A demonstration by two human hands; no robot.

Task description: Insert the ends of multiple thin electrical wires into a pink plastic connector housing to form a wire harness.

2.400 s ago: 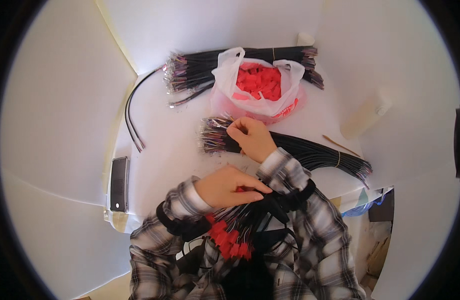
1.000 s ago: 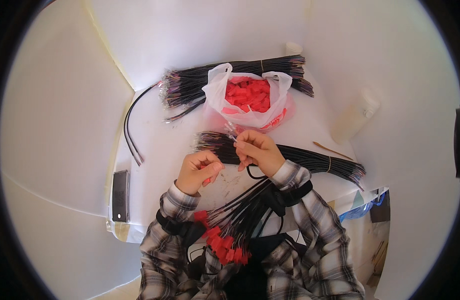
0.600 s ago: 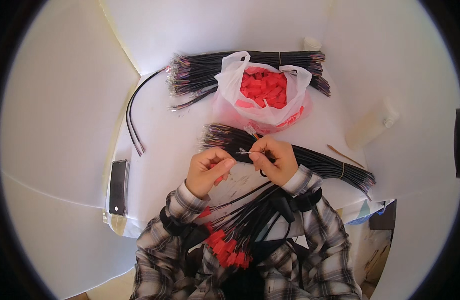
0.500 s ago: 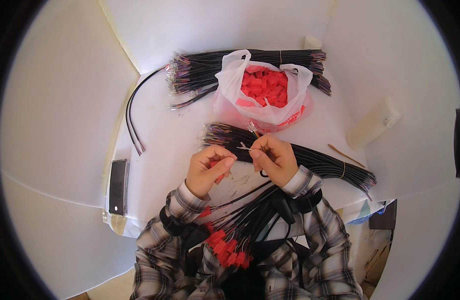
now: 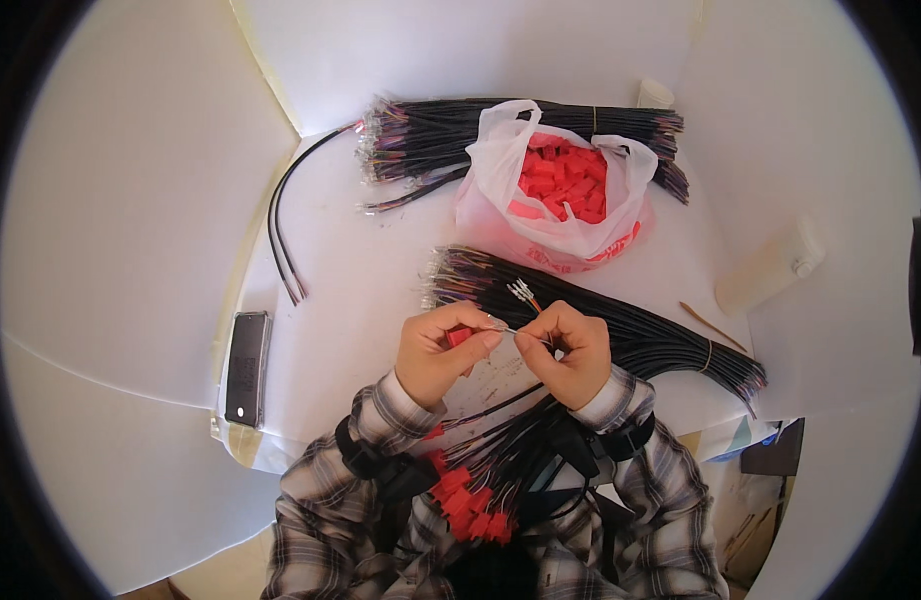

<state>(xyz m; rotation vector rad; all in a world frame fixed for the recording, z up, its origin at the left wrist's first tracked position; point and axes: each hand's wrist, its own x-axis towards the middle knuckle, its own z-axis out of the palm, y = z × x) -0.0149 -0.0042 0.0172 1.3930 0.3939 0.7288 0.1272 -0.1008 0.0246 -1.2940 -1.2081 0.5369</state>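
Note:
My left hand (image 5: 443, 352) is closed around a red plastic connector housing (image 5: 460, 337), with thumb and forefinger pinched at the metal tip of a thin wire (image 5: 511, 331). Against it, my right hand (image 5: 569, 350) pinches the same wire a little behind the tip. Several other wire ends with crimped metal terminals (image 5: 523, 291) stick up beyond the right fingers. Below my hands, a bunch of black cables with red connectors (image 5: 468, 503) on their ends hangs over my lap. Part of the held cable is hidden behind the right hand.
A white plastic bag (image 5: 496, 205) full of red housings (image 5: 564, 180) stands beyond my hands. Black cable bundles lie behind it (image 5: 421, 140) and in front (image 5: 631, 325). A loose cable (image 5: 275, 215) and a phone (image 5: 248, 368) are at left, a pale bottle (image 5: 771, 268) and brown stick (image 5: 712, 327) at right.
My two hands have come together, and the left fingertips now meet the wire tip held by the right. The whole view has shifted slightly, moving the table things rightward.

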